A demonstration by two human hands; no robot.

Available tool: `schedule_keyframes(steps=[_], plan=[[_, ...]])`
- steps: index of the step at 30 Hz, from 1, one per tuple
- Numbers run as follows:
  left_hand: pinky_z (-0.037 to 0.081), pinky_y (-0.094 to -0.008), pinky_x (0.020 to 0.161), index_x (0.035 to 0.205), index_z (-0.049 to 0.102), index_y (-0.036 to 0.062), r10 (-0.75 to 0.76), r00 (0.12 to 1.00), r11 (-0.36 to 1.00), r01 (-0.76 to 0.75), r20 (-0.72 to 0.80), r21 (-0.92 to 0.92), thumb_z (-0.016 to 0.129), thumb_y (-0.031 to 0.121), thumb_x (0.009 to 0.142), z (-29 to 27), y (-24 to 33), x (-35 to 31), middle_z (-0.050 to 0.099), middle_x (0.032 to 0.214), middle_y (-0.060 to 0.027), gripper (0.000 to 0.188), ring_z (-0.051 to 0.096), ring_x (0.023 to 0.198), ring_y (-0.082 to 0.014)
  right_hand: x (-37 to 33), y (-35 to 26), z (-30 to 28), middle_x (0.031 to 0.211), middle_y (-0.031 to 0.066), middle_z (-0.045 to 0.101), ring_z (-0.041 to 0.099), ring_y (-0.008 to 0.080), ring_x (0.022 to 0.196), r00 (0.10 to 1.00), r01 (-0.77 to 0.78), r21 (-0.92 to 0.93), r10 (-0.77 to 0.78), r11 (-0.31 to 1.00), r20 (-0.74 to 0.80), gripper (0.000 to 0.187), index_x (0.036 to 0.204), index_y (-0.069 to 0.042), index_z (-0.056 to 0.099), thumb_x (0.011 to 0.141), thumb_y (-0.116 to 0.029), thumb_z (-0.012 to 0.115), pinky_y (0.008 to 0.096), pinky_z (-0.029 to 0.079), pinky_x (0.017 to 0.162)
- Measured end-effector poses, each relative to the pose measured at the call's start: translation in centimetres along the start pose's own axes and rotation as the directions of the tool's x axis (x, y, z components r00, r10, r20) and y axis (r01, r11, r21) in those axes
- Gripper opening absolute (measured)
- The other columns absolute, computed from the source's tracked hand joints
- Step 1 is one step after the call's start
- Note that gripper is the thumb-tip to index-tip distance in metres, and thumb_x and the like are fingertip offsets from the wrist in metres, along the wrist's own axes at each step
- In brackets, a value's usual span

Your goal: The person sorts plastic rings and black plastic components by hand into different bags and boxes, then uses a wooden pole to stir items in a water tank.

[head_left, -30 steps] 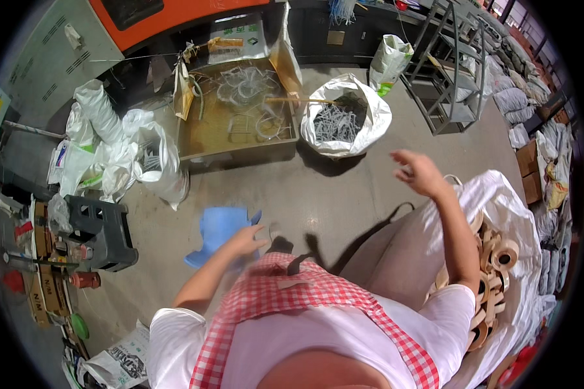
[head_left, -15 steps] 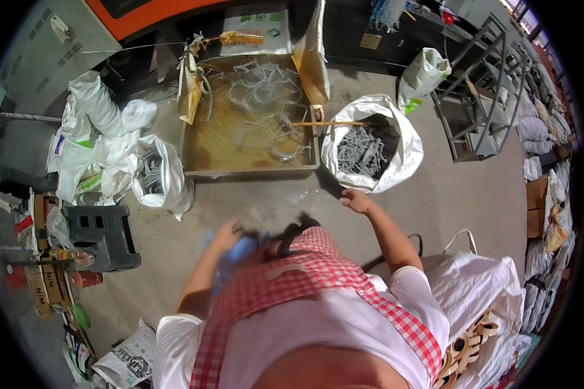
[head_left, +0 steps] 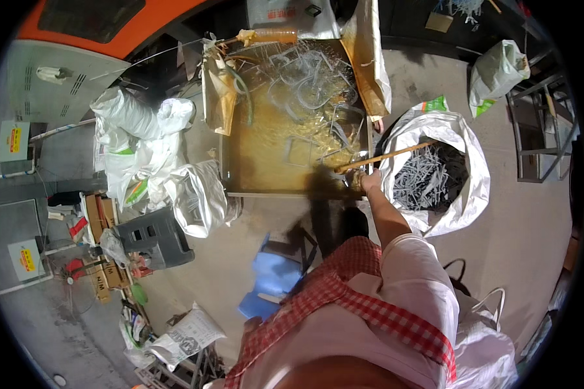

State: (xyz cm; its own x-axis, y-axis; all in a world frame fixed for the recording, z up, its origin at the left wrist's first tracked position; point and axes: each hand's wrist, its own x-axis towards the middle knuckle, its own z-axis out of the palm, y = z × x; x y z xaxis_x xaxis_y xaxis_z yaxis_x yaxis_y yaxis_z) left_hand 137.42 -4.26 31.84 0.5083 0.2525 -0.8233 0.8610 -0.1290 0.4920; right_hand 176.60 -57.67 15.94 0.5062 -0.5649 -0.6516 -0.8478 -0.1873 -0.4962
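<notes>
While left hand hidden, grip untellable, right hand (head_left: 370,181) grips wooden stick (head_left: 384,156).

A matt wooden stick (head_left: 383,157) crosses a glossy woven plastic sack (head_left: 464,194) beside wet-looking liquid.

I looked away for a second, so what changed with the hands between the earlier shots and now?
The right hand moved forward from mid-air to the near edge of the liquid-filled tray and now grips a wooden stick lying across toward the white sack of grey scraps. The left hand, earlier near the blue stool, is now out of view. Tray, sack and stool stayed put.
</notes>
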Motion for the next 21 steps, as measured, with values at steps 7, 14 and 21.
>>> schedule_keyframes(steps=[7, 14, 21], plan=[[0.049, -0.0298, 0.068, 0.130, 0.039, 0.0021, -0.090, 0.996, 0.957, 0.079, -0.025, -0.280, 0.069, 0.021, 0.079, 4.6, 8.1, -2.9, 0.058, 0.108, -0.0109, 0.062, 0.061, 0.087, -0.0206, 5.5, -1.3, 4.1, 0.114, 0.0271, 0.054, 0.051, 0.0384, 0.110, 0.923, -0.327, 0.232, 0.362, 0.916, -0.130, 0.064, 0.123, 0.005, 0.040, 0.075, -0.028, 0.067, 0.0362, 0.041, 0.094], [0.049, -0.0302, 0.068, 0.125, 0.046, 0.0009, -0.321, 0.929, 0.946, 0.325, -0.184, -0.013, 0.065, 0.020, 0.082, 6.2, 11.6, -1.7, 0.061, 0.099, -0.0074, 0.051, 0.061, 0.086, -0.0157, 13.3, 2.9, 5.8, 0.060, 0.0072, 0.049, 0.047, 0.0221, 0.044, 0.894, -0.428, 0.902, 0.173, 0.054, 0.414, 0.006, 0.073, -0.004, 0.048, 0.077, -0.001, 0.045, 0.0333, 0.040, 0.039], [0.048, -0.0300, 0.067, 0.122, 0.048, 0.0017, -0.161, 0.986, 0.982, 0.154, -0.051, -0.107, 0.065, 0.023, 0.082, 3.9, 11.1, 1.5, 0.060, 0.095, -0.0054, 0.048, 0.059, 0.078, -0.0143, 15.0, 6.3, -1.9, 0.083, 0.0146, 0.057, 0.060, 0.0257, 0.065, 0.709, -0.382, 0.701, 0.678, 0.602, -0.195, 0.036, 0.110, -0.001, 0.047, 0.077, -0.013, 0.057, 0.0386, 0.050, 0.049]])
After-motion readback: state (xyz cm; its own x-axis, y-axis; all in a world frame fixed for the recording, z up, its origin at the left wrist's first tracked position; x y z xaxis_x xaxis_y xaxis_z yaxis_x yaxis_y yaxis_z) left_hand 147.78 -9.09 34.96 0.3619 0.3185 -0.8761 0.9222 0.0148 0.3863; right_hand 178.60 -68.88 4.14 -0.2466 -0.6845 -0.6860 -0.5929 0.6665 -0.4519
